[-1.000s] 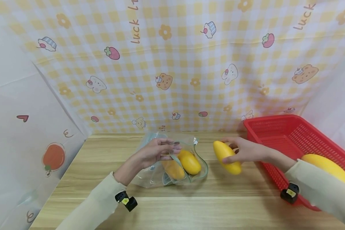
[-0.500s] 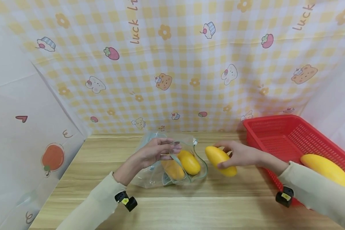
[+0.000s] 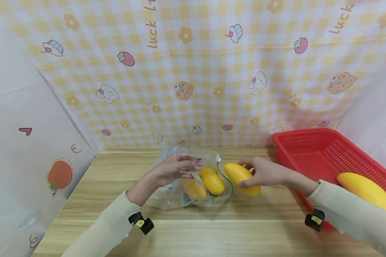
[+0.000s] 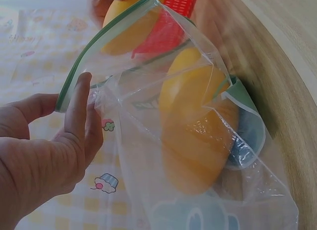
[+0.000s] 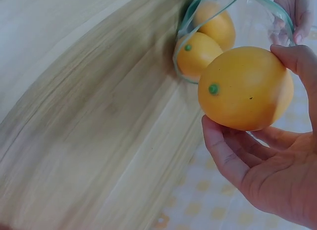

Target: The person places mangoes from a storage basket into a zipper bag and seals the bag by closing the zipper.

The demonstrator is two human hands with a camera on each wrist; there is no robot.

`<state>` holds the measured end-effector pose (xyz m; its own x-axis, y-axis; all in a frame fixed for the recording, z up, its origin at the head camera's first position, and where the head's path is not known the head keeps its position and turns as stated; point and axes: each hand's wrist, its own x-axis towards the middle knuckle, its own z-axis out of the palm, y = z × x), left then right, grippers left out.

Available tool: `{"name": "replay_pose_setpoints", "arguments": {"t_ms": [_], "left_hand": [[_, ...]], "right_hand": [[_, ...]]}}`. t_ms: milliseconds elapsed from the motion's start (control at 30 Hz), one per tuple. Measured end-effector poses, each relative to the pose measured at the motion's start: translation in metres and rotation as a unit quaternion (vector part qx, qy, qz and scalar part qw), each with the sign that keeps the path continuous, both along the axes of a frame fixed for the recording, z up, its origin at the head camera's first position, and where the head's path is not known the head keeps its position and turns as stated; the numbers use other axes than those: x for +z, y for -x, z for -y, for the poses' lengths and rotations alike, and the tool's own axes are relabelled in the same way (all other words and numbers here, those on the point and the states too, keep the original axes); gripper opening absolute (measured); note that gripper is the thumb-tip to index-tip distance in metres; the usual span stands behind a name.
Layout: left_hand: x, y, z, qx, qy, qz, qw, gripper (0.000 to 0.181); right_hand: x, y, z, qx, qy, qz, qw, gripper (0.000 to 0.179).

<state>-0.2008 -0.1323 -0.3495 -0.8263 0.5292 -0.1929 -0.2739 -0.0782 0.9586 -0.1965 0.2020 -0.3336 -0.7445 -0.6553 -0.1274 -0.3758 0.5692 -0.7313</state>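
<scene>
Yellow fruit (image 3: pixel 239 176) is grasped in the right hand (image 3: pixel 265 173), just beside the mouth of a clear plastic bag (image 3: pixel 167 198); the left hand (image 3: pixel 177 169) pinches the bag's rim. Inside lie 2 similar fruits (image 3: pixel 213 181). Beneath is a wooden table (image 3: pixel 196 239); at right, a red basket (image 3: pixel 308 162) holds 1 more fruit (image 3: pixel 366 191).

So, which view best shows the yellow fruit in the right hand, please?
The right wrist view: the held fruit appears largest, green nub visible. The head view shows it smaller, partly behind the thumb; the left wrist view cuts it off at the top.
</scene>
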Motion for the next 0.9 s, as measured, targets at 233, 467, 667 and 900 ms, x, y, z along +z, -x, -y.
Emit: {"name": "replay_pose_setpoints", "arguments": {"t_ms": [233,467,667,900], "left_hand": [[0.002,0.001,0.000,-0.002,0.008,-0.005,1.0000,0.041],[0.003,0.001,0.000,-0.004,0.010,-0.007,0.9999,0.045],[0.005,0.000,-0.001,-0.001,0.011,-0.007,0.9999,0.042],[0.005,0.000,-0.001,-0.001,0.009,-0.007,0.9999,0.042]], "right_hand": [[0.003,-0.003,0.011,0.007,-0.002,-0.017,0.9998,0.064],[0.006,-0.004,0.020,0.003,-0.016,-0.032,0.9994,0.063],[0.007,-0.005,0.025,0.002,-0.016,-0.040,0.9990,0.064],[0.005,-0.007,0.032,0.005,-0.016,-0.074,0.9971,0.062]]}}
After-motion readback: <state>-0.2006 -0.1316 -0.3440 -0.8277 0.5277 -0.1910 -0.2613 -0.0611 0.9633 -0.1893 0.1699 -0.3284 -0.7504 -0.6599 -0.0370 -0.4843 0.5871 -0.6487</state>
